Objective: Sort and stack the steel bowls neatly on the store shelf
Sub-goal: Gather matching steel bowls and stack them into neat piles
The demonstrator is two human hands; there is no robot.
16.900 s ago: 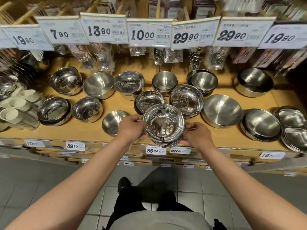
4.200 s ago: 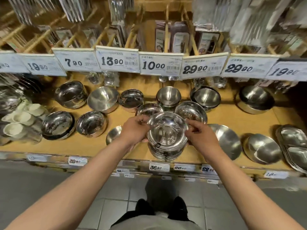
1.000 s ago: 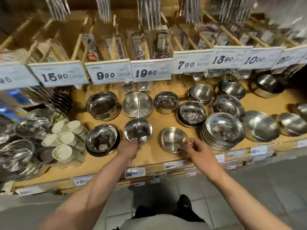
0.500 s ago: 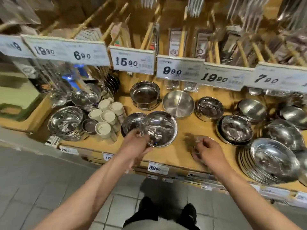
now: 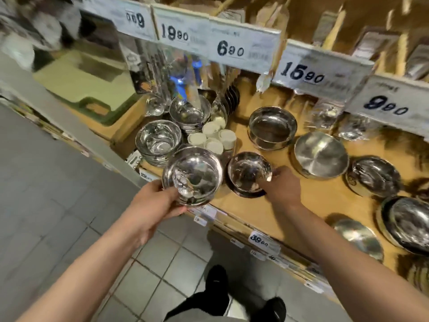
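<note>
Bowls of steel crowd the wooden shelf (image 5: 329,201). The left hand (image 5: 153,205) grips one polished bowl (image 5: 192,176) by its near rim, lifted just off the shelf's front edge. The right hand (image 5: 282,187) curls round a smaller bowl (image 5: 248,174) sitting on the shelf (beside white cups (image 5: 212,138)).

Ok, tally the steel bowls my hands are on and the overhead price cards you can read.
Steel bowls: 2, lifted bowl in left hand, shelf bowl gripped by right hand.
Readable price cards: 4, marked 19.90, 6.90, 15.90, 9.90.
Total: 6
</note>
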